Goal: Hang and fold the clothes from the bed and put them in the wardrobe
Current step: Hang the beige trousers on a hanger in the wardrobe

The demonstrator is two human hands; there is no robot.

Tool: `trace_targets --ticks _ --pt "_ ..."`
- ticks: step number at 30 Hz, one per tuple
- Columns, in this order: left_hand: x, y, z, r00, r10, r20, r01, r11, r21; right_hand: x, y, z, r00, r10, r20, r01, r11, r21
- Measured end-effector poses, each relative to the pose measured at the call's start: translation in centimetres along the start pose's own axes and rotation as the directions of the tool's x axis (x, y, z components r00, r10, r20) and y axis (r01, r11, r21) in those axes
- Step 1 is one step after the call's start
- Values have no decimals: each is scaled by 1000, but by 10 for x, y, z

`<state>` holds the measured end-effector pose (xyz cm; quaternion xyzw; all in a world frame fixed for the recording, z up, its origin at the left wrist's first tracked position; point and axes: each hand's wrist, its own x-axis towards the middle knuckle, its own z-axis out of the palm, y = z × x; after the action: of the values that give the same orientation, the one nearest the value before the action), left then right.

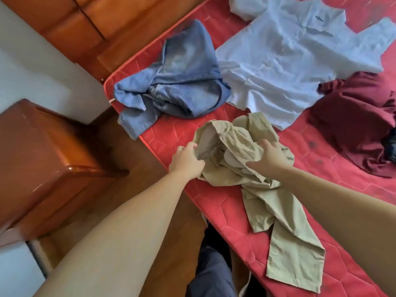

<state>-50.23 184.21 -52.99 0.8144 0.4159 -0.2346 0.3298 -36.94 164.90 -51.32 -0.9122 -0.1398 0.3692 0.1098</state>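
Observation:
A crumpled khaki garment (pixel 267 189) lies near the edge of the red mattress (pixel 246 232), one long part trailing toward me. My left hand (pixel 186 160) grips its left edge with curled fingers. My right hand (pixel 270 157) holds the bunched cloth from the right. Beyond it lie crumpled blue jeans (pixel 175 82), a light blue shirt (pixel 289 61) spread flat, and a maroon garment (pixel 360 125) at the right.
A glossy wooden nightstand (pixel 42 157) stands left of the bed, on a wooden floor (pixel 139 189). A wooden headboard or cabinet (pixel 96 24) runs along the top left. A white cloth (pixel 242 7) shows at the top edge.

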Motion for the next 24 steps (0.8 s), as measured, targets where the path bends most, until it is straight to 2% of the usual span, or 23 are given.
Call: trace_targets --ticks 3,6,9,11,16,19,24 --pt "37 -12 18 997 -68 25 71 993 -94 28 7 25 993 83 79 -85 996 22" --pt "60 -17 33 979 -181 93 199 950 -243 47 15 42 980 175 95 -180 983 43" --pt "75 -17 44 929 -308 205 359 883 -303 62 21 51 990 136 33 -139 985 103" --pt "80 -16 47 909 -327 260 404 844 -352 70 22 52 992 123 -19 -118 978 170" --pt "67 2 36 915 -250 316 363 852 -378 68 13 23 981 135 -140 -93 958 273" --pt "52 25 13 943 -200 266 294 874 -386 60 6 -16 969 136 -204 -61 940 337" --pt "18 72 -38 984 -147 99 176 854 -490 33 6 -112 930 146 -336 3 915 404"
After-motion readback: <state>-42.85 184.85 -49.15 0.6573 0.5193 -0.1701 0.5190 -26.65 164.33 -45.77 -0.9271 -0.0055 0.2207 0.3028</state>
